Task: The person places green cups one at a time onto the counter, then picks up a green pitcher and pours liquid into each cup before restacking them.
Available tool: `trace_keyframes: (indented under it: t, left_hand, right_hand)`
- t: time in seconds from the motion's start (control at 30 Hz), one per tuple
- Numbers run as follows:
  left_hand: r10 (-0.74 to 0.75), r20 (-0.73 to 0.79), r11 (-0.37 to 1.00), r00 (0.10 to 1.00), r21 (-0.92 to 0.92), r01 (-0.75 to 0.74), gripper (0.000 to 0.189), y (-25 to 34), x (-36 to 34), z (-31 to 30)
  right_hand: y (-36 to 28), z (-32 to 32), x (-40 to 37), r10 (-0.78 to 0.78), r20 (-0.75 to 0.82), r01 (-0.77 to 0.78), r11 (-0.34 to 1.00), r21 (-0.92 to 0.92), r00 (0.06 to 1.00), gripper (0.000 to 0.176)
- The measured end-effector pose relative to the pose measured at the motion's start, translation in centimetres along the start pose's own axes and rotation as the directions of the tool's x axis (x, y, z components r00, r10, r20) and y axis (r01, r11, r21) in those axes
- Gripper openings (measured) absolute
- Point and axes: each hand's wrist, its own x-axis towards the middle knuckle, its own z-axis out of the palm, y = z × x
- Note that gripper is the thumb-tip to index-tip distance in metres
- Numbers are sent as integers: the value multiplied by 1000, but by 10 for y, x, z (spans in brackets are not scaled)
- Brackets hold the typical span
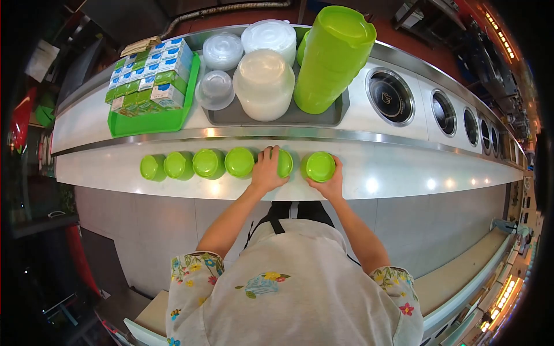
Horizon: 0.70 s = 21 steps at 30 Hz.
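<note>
Both hands are working on the white counter (404,173) right now. The left hand (266,172) is draping over the fifth bowl (285,163), fingers curling across its rim and gripping it from above. The right hand (330,183) is cupping the end bowl (319,166) from the near side, fingers wrapping round its wall. Those two little green bowls are sitting close together, just apart, straight ahead of the body. Running away to the left of the left hand, four bowls (208,162) are lining up in a neat row, nearly touching one another. Beyond the hands, across a steel strip, a tall green stack (332,57) is leaning a little, with white tubs (264,83) just to its left. Further left of the hands a green tray (144,124) is carrying cartons (151,75), and round hobs (390,96) are curving off to the right. For my money, doing this well is coming down to the line. I would be matching these two to the row on the left, sliding rather than lifting, and holding each bowl low on its wall so it is not tipping. Whether the bowls are holding anything, I cannot tell from here.
</note>
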Motion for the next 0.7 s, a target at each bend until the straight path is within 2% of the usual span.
trace_keyframes:
  t: [0.17, 0.23, 0.3, 0.33, 0.37, 0.4, 0.47, 0.5, 0.53, 0.57, 0.6, 0.63, 0.67, 0.7]
  left_hand:
    - [-46, 42, 999, 998, -25, 48, 104, 1, -1, 3]
    - [117, -98, 990, 988, 93, -108, 106, -1, -5, 6]
    - [139, -105, 980, 985, 157, -122, 106, 1, -8, 8]
    - [164, -108, 967, 981, 212, -138, 106, 5, -11, 8]
    - [171, -106, 965, 980, 219, -144, 106, 10, -15, 8]
    - [156, -173, 980, 973, 151, -130, 103, 20, -19, 3]
    - [101, -296, 994, 950, -13, -110, 94, 38, -29, -14]
    - [64, -352, 989, 934, -104, -107, 88, 44, -34, -30]
    - [35, -418, 986, 908, -134, -100, 79, 48, -40, -45]
    - [3, -483, 982, 876, -165, -94, 71, 50, -43, -64]
    - [31, -522, 987, 852, -116, -108, 63, 49, -40, -91]
    - [59, -558, 991, 828, -68, -117, 55, 47, -37, -122]
    - [142, -626, 987, 767, 28, -160, 42, 44, -22, -155]
    - [60, -645, 998, 762, 28, -55, 36, 39, -7, -185]
  right_hand:
    - [2, 7, 8, 17, 126, -14, 1000, -21, 992, 104]
    - [3, 8, 6, 46, 143, -46, 999, -2, 989, 105]
    - [8, 12, 8, 71, 148, -74, 997, 20, 987, 106]
    - [16, 17, 7, 34, 152, -42, 998, 47, 988, 108]
    - [25, 19, 7, -4, 153, -7, 997, 74, 988, 111]
    - [22, 16, 10, -7, 145, -5, 997, 79, 989, 111]
    - [2, -4, 14, -110, 183, 147, 969, -200, 977, 115]
    - [-15, -21, 15, -132, 141, 164, 955, -247, 981, 106]
    - [-25, -40, 16, -139, 133, 168, 956, -241, 981, 106]
    - [-30, -63, 20, -98, 126, 114, 986, -122, 987, 89]
    - [-31, -84, 30, -58, 128, 58, 998, 0, 990, 72]
    - [-26, -102, 48, -64, 124, 63, 998, 7, 990, 72]
    - [-20, -119, 69, -52, 151, 43, 997, 64, 987, 54]
    - [-19, -128, 91, -41, 177, 19, 992, 121, 983, 37]
